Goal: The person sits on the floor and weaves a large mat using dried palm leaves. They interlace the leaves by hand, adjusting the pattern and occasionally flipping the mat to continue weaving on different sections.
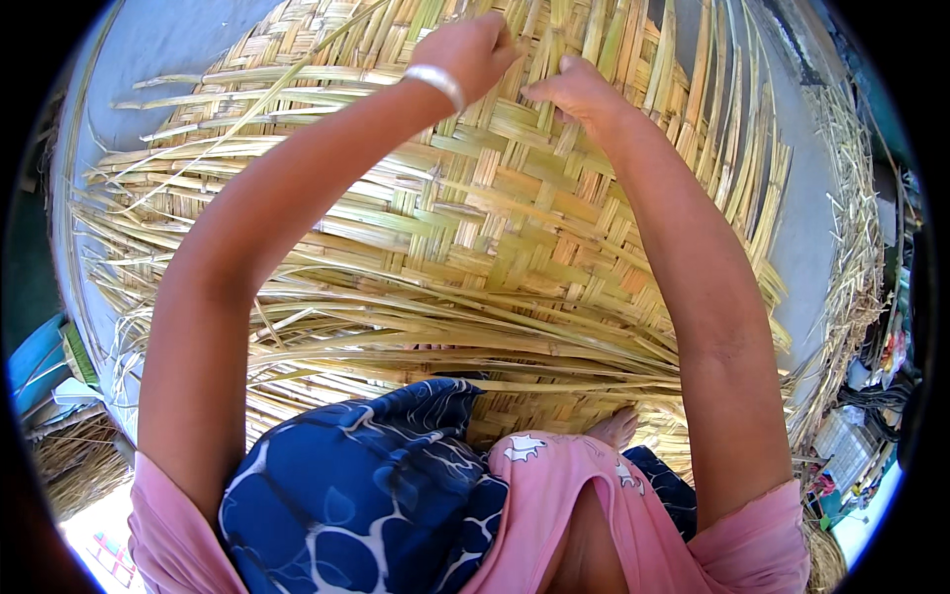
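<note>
A large mat (495, 188) woven from flat, yellow-green split cane spreads out before me. Both arms reach across to its far part. My left hand (465, 57), a pale bangle at its wrist, is closed low over the far strips; what its fingers grip is hidden. Just to its right, my right hand (582, 91) has its fingers bent and pressed together against the weave, and whatever they pinch is too small to make out. Loose split-cane strips (178, 178) fan out from the mat's left side, and more strips (737, 148) stick out at the right.
A bundle of long strips (475, 332) runs crosswise close to my body. My bare foot (616, 428) rests by the near part. Grey floor (134, 59) surrounds the mat. Straw (851, 228) lies along the right edge, with cluttered objects (871, 396) beyond it.
</note>
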Demonstrator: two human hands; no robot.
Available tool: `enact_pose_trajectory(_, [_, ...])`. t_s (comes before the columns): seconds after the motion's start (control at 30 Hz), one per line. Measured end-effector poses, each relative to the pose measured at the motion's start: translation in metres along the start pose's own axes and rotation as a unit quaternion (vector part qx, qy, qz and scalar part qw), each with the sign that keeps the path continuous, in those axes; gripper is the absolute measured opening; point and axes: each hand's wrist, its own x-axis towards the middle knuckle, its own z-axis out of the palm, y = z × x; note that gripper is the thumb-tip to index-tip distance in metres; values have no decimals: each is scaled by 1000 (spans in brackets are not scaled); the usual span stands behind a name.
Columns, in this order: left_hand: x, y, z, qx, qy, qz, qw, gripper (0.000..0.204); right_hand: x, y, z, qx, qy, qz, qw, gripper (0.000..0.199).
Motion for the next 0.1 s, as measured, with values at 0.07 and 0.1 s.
enact_pose_trajectory(0.07, [-31,-2,-6,96,5,75,993,43,12,5,3,-114,17,-1,993,78])
enact_pose_trajectory(0.1, [-47,2,-11,149,-9,103,983,50,14,1,8,-194,36,-3,980,63])
